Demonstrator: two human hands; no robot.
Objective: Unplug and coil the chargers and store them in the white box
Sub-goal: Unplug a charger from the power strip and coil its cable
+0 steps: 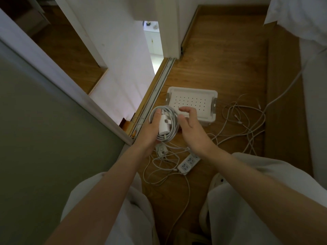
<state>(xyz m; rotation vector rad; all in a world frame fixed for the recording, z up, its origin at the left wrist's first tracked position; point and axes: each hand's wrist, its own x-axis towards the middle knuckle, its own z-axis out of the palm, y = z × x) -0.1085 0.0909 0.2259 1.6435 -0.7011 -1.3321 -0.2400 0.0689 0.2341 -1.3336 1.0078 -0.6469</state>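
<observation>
My left hand (pixel 150 129) grips a coiled white charger (pixel 165 125), its cable wound in a ring with the plug adapter lying across the middle. Just to the right, my right hand (pixel 190 123) hovers with relaxed, slightly curled fingers and holds nothing. Behind both hands, the white box (pixel 192 101) sits on the wooden floor with its perforated lid on. A white power strip (pixel 188 162) lies on the floor below my hands. Loose white charger cables (pixel 246 121) sprawl to the right of the box, and more white cables (pixel 162 167) lie tangled left of the strip.
A sliding-door track (pixel 155 92) runs diagonally left of the box, beside a white wall. A bed frame with white bedding (pixel 313 68) stands along the right, and a cable hangs from it. My knees in light trousers fill the bottom of the view.
</observation>
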